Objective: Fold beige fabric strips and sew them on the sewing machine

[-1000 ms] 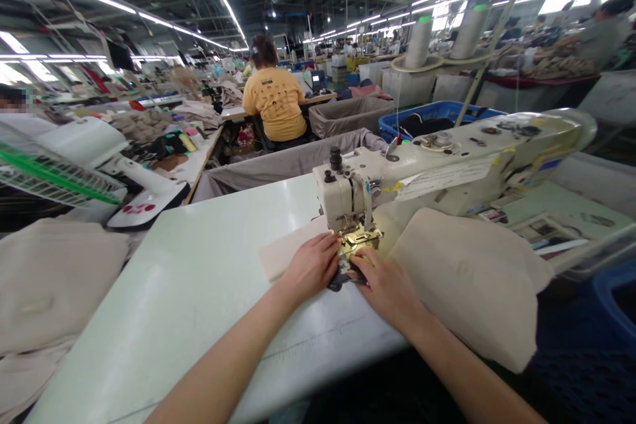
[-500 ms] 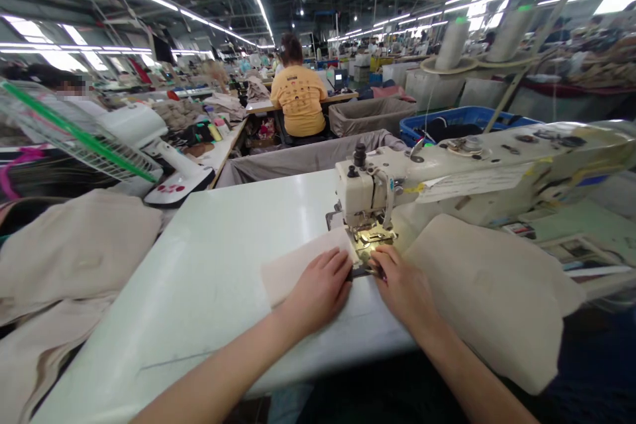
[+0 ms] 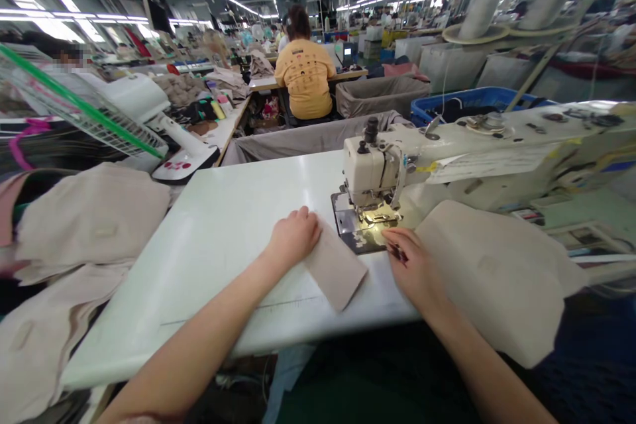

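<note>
Left hand: your left hand [image 3: 295, 235] is gripping the upper end of the small beige piece [image 3: 335, 268], apparently to control its angle left of the plate.
Right hand: your right hand [image 3: 412, 268] is curling its fingers by the plate's near edge (whether they are grasping anything, I cannot tell), perhaps for fine work there.
Sewing machine: the sewing machine [image 3: 368, 172] is lighting its metal plate [image 3: 365, 238], probably for visibility.
Large beige cloth: the large beige cloth [image 3: 489, 278] is lying right of the plate, likely within reach.
Blue basket: the blue basket [image 3: 419, 108] is holding dark material [image 3: 453, 109].
Grey bin: the grey bin [image 3: 370, 98] is hiding its contents.
</note>
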Tool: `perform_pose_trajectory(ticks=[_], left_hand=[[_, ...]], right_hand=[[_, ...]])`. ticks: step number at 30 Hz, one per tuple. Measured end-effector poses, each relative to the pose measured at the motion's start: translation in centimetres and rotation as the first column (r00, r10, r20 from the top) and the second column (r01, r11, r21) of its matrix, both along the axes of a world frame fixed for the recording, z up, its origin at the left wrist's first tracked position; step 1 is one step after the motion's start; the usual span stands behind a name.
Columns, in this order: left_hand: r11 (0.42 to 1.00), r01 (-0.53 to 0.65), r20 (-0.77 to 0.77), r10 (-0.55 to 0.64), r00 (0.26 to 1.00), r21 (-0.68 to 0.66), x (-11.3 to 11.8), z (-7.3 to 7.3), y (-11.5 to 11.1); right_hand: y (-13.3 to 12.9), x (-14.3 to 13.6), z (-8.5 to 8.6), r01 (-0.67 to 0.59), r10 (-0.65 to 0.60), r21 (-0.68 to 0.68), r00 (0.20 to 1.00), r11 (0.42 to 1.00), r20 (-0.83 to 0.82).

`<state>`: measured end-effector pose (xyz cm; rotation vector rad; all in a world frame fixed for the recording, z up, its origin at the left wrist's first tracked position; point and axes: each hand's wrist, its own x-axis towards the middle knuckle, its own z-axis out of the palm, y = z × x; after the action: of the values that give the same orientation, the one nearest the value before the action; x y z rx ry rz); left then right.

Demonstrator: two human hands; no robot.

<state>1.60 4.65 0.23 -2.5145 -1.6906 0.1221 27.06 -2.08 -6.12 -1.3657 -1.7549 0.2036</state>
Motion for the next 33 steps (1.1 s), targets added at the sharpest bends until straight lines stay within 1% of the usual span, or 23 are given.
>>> perform_pose_trajectory(ticks=[1,2,4,6,10,12,14,15,16,17,18,19,20,21,22,25,30,33], left_hand=[[0.996,-0.09,-0.035,0.091,0.995,0.009,-0.2,0.0,-0.1],[0.988,-0.153,-0.056,0.153,0.987,0.011,-0.3,0.1,-0.3],[0.977,-0.214,-0.079,0.214,0.974,0.005,-0.5,0.1,-0.6],[0.971,-0.239,-0.095,0.237,0.967,-0.002,-0.5,0.2,-1.0],[0.966,-0.259,-0.11,0.256,0.96,-0.009,-0.3,0.6,-1.6],[0.963,-0.269,-0.108,0.266,0.958,-0.008,-0.3,0.7,-1.7],[0.963,-0.268,-0.095,0.268,0.959,0.009,-0.2,0.7,-2.0],[0.971,-0.238,-0.083,0.239,0.967,0.022,-0.1,0.6,-2.1],[0.986,-0.163,-0.066,0.165,0.984,0.031,0.1,0.4,-2.3],[0.999,-0.033,-0.041,0.034,0.999,0.03,0.5,0.1,-2.6],[0.991,0.134,-0.007,-0.134,0.991,0.028,0.9,-0.3,-2.8],[0.952,0.306,0.036,-0.307,0.951,0.029,1.4,-0.7,-3.1],[0.89,0.455,0.082,-0.456,0.886,0.036,2.1,-1.2,-3.4],[0.849,0.524,0.125,-0.528,0.84,0.063,2.7,-1.8,-3.7],[0.841,0.535,0.158,-0.541,0.826,0.085,3.4,-2.2,-3.9],[0.878,0.464,0.196,-0.478,0.856,0.118,4.9,-3.0,-3.9],[0.925,0.355,0.195,-0.377,0.906,0.137,6.1,-2.9,-3.1],[0.938,0.322,0.18,-0.341,0.923,0.127,6.5,-2.7,-2.6]], right_hand=[[-0.1,0.2,-0.1,-0.019,0.019,-0.009,0.999,1.0,-0.03],[-0.3,0.3,-0.1,-0.041,0.04,-0.019,0.998,0.999,-0.05],[-0.7,0.5,0.0,-0.095,0.092,-0.04,0.994,0.995,-0.058],[-1.2,0.5,0.2,-0.164,0.163,-0.057,0.986,0.985,-0.022],[-1.9,0.1,1.0,-0.292,0.309,-0.129,0.941,0.948,0.14],[-2.0,-0.2,1.3,-0.3,0.335,-0.174,0.915,0.938,0.227],[-2.1,-0.3,1.6,-0.275,0.331,-0.214,0.894,0.937,0.302],[-2.2,-0.3,1.7,-0.26,0.328,-0.234,0.884,0.937,0.333],[-2.2,-0.3,1.8,-0.249,0.329,-0.251,0.874,0.935,0.358],[-2.2,-0.3,1.9,-0.244,0.333,-0.265,0.865,0.933,0.375],[-2.3,-0.3,2.0,-0.245,0.341,-0.277,0.856,0.929,0.387],[-2.4,-0.3,2.0,-0.252,0.353,-0.285,0.848,0.925,0.396],[-2.4,-0.3,2.0,-0.261,0.366,-0.293,0.84,0.92,0.402],[-2.5,-0.3,2.0,-0.267,0.376,-0.3,0.833,0.916,0.407],[-2.5,-0.3,1.9,-0.269,0.383,-0.308,0.828,0.913,0.411],[-2.2,-0.4,1.7,-0.24,0.37,-0.331,0.829,0.913,0.419],[-0.9,-0.3,1.8,-0.185,0.337,-0.369,0.85,0.911,0.406],[0.0,-0.1,1.9,-0.174,0.318,-0.367,0.869,0.914,0.379]])
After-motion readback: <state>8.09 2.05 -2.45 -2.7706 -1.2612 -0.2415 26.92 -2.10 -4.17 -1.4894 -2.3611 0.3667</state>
